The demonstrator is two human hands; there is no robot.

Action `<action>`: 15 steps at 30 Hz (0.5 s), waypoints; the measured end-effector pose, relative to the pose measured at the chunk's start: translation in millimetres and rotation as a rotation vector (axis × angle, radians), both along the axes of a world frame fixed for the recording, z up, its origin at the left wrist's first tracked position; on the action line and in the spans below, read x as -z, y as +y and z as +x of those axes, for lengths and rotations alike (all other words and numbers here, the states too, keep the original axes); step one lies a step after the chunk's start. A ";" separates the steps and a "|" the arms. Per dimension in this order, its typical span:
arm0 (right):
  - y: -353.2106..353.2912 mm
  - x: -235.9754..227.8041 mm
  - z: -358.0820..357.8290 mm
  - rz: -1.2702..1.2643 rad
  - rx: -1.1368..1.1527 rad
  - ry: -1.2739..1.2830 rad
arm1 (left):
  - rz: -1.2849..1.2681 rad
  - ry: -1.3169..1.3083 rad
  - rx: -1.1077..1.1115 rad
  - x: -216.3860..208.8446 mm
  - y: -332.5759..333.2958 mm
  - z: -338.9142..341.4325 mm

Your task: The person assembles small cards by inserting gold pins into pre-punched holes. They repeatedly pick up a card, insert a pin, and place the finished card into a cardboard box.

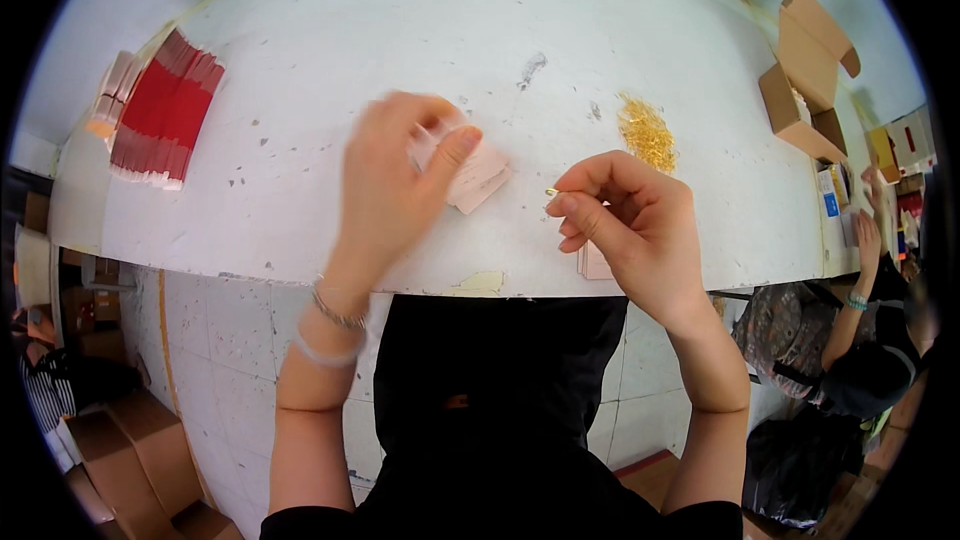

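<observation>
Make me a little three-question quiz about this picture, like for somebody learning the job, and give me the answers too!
1. True or false: the red stack lies to the left of the fanned pale cards.

2. What do the fingertips of the right hand pinch?
A) a pen
B) a small gold piece
C) a spoon

3. Which hand looks blurred in the picture?

Key:
1. True.
2. B.
3. The left hand.
</observation>
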State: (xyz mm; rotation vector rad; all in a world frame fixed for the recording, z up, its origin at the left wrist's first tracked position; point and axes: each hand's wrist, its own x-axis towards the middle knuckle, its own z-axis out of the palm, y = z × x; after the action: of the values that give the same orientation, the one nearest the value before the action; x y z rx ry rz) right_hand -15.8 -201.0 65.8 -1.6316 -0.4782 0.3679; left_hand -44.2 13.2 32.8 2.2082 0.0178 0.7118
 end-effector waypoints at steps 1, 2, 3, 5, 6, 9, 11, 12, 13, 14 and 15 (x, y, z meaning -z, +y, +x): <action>-3.3 -0.8 -2.5 -0.016 0.037 -0.024 | 0.285 -0.079 -0.128 8.3 14.3 8.7; -3.0 -2.3 -2.9 -0.018 0.059 -0.051 | 0.269 0.014 -0.148 16.6 27.9 8.6; -1.7 -1.7 -2.4 0.013 0.064 -0.031 | 0.251 0.113 -0.168 25.6 39.7 7.3; -0.1 1.8 -1.9 0.063 0.085 0.012 | 0.167 0.263 -0.149 31.0 50.5 7.1; 0.4 3.9 -1.5 0.068 0.079 -0.026 | 0.103 0.314 -0.109 28.5 51.4 7.9; 1.3 10.3 2.8 0.051 0.068 -0.168 | 0.048 0.261 -0.134 21.2 49.1 8.1; -1.7 16.1 7.1 0.004 0.076 -0.301 | -0.099 0.165 -0.151 12.1 42.7 7.4; -0.6 14.4 7.0 0.045 0.095 -0.249 | -0.253 0.124 -0.131 6.6 34.4 6.8; 2.9 10.5 5.6 0.087 0.114 -0.198 | -0.406 0.082 -0.111 0.8 25.2 5.4; 6.5 8.2 4.0 0.129 0.135 -0.146 | -0.381 0.057 -0.107 -5.4 14.7 2.7; 9.9 8.0 3.3 0.135 0.161 -0.208 | -0.357 0.032 -0.100 -11.8 2.4 -1.5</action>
State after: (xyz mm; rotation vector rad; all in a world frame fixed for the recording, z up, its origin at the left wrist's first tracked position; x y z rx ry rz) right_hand -12.5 -191.0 57.8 -1.5710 -0.5125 0.0445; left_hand -45.7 15.6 44.6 1.8853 0.2541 0.6696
